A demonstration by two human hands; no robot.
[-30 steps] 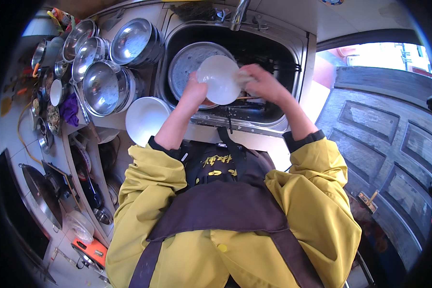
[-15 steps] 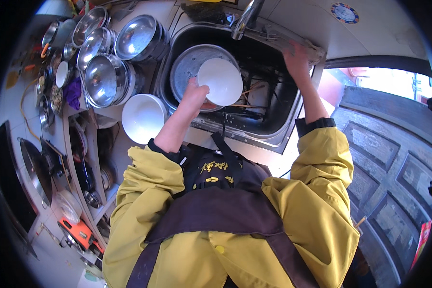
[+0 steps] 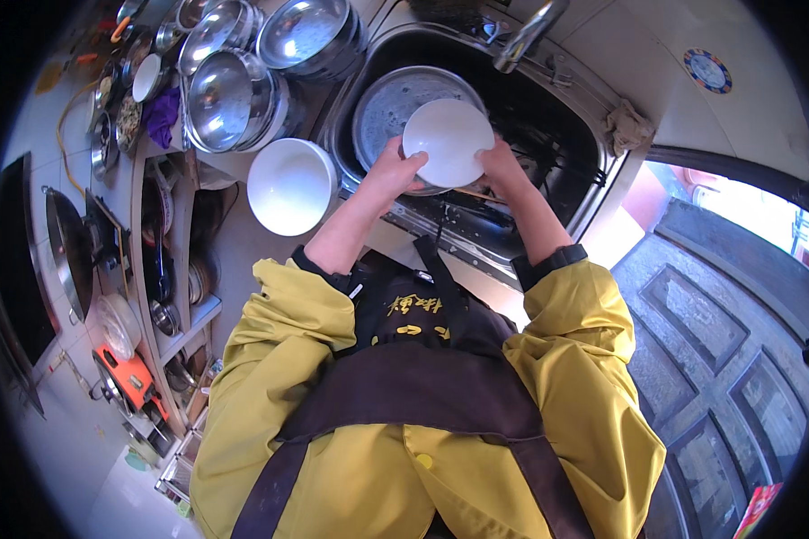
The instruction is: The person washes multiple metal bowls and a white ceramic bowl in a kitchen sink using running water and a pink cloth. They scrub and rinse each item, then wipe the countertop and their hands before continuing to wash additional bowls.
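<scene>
A white bowl (image 3: 447, 141) is held over the sink between my two hands. My left hand (image 3: 392, 171) grips its left rim with the thumb on the inside. On the opposite rim, my right hand (image 3: 502, 169) has hold of it too; its fingers are partly hidden. Beneath the bowl, a large round metal basin (image 3: 382, 112) sits in the dark sink (image 3: 548, 121), partly covered by the bowl. Chopsticks or similar thin sticks show just below the bowl. A larger white bowl (image 3: 289, 187) stands on the counter left of my left forearm.
Stacked steel bowls (image 3: 229, 101) crowd the counter at the left. The faucet (image 3: 528, 36) reaches over the sink's far side. A crumpled cloth (image 3: 629, 126) lies at the sink's right corner. Shelves with pans (image 3: 166, 319) are at lower left, and a dark panelled door (image 3: 692, 314) is at right.
My right hand has come from the cloth at the sink's far right corner to the white bowl's right rim. The whole view has shifted, with the sink now further right.
</scene>
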